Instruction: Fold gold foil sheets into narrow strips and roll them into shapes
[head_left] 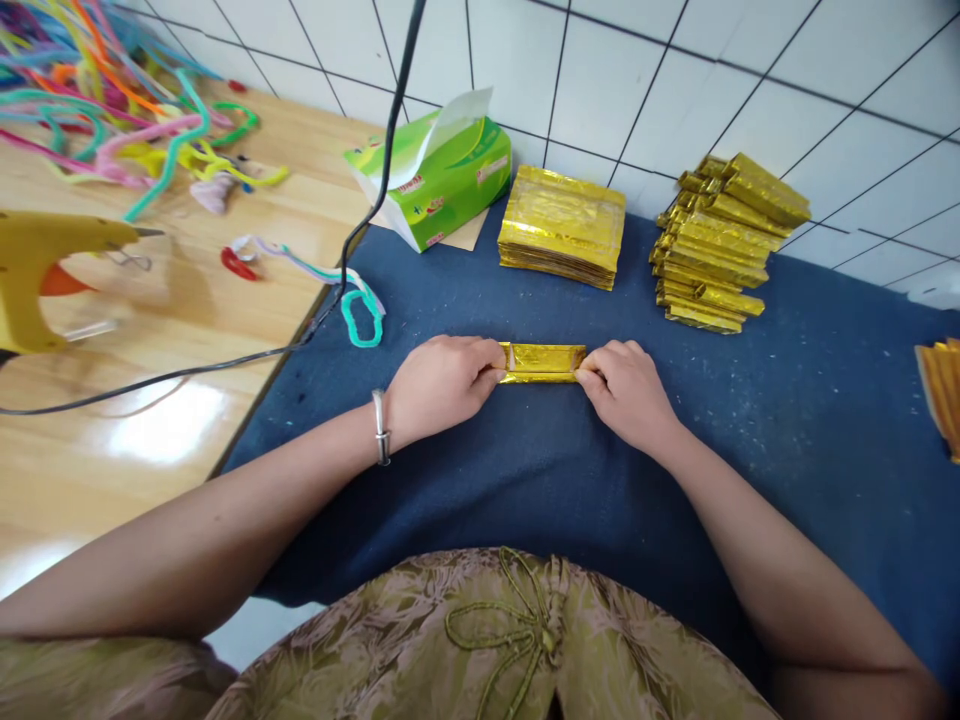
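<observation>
A narrow folded strip of gold foil paper (541,362) lies on the dark blue cloth (525,470) in front of me. My left hand (439,385), with a silver bangle at the wrist, pinches the strip's left end, fingers closed. My right hand (626,390) pinches its right end the same way. Both hands rest on the cloth. Behind them sits a flat stack of gold foil sheets (562,228), and to its right a pile of folded gold strips (716,245).
A green tissue pack (439,180) stands at the back left of the cloth. A yellow glue gun (45,265) and its black cable (375,190) lie over the wooden table (150,420), with several coloured pipe cleaners (112,100). More gold paper (941,390) shows at the right edge.
</observation>
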